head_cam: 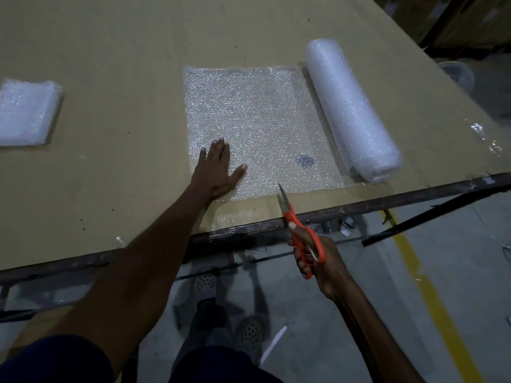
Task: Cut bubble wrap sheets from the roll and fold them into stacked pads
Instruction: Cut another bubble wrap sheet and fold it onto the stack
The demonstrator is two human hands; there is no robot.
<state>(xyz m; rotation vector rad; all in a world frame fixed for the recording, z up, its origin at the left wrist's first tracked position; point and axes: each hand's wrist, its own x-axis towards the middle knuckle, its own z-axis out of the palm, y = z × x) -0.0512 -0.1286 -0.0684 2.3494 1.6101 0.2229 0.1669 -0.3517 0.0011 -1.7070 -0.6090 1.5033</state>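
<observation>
Scissors lined up, sheet pinned

Left hand (218, 168) flat, fingers spread on the bubble wrap (254, 117); right hand (312, 258) curled through the scissors (297, 230) — slack sheet could wander crooked.

Warehouse: yellow-lined concrete floor (431, 294)

The desk (124, 64) has a matt, tan top like board or fibreboard, speckled with small dark spots, and a dark worn metal rim along its near edge. The unrolled sheet (257, 120) is clear, glossy plastic bubble wrap with a pebbled, glinting surface; the roll (351, 109) near the desk's right edge looks milky and shiny. The folded pads (26, 111) at the left edge gleam whitish. The scissors (300, 230) have bright orange smooth plastic handles and pale metal blades.
</observation>
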